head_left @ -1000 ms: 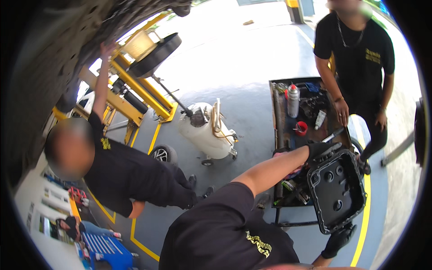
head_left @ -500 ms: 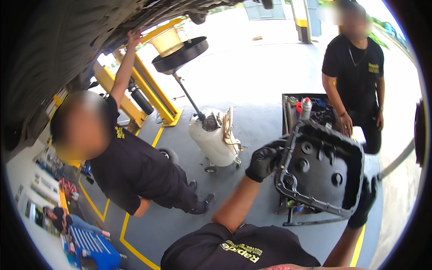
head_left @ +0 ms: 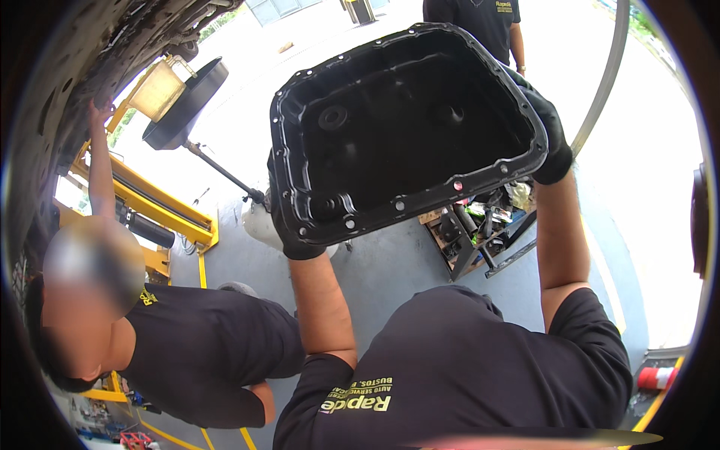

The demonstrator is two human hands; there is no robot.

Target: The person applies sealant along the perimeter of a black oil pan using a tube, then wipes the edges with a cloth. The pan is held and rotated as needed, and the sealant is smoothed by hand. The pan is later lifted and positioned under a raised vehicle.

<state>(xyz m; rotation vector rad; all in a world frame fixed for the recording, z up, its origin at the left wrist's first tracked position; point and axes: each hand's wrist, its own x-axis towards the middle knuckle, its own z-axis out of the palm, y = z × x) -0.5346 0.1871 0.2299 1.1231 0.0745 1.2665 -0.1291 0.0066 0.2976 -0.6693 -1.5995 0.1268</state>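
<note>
A black transmission oil pan [head_left: 397,142] is raised in front of me, its hollow inside facing me and bolt holes along its flanged rim. My left hand [head_left: 295,229], in a black glove, is closed on the pan's lower left side. On the opposite side my gloved right hand [head_left: 551,135] grips the right edge. Parts of the fingers of both hands are hidden behind the pan.
A co-worker [head_left: 210,337] stands on my left, one arm raised to the vehicle underside [head_left: 75,60]. Near it is a black drain funnel [head_left: 202,94] on a pole. Beyond the pan are a tool cart [head_left: 480,232] and another person [head_left: 480,22]. A yellow lift post [head_left: 157,199] stands left.
Both hands have lifted the pan up and to the left, turning it so its inside faces me more squarely. My view has shifted; the co-worker on the left appears lower and closer.
</note>
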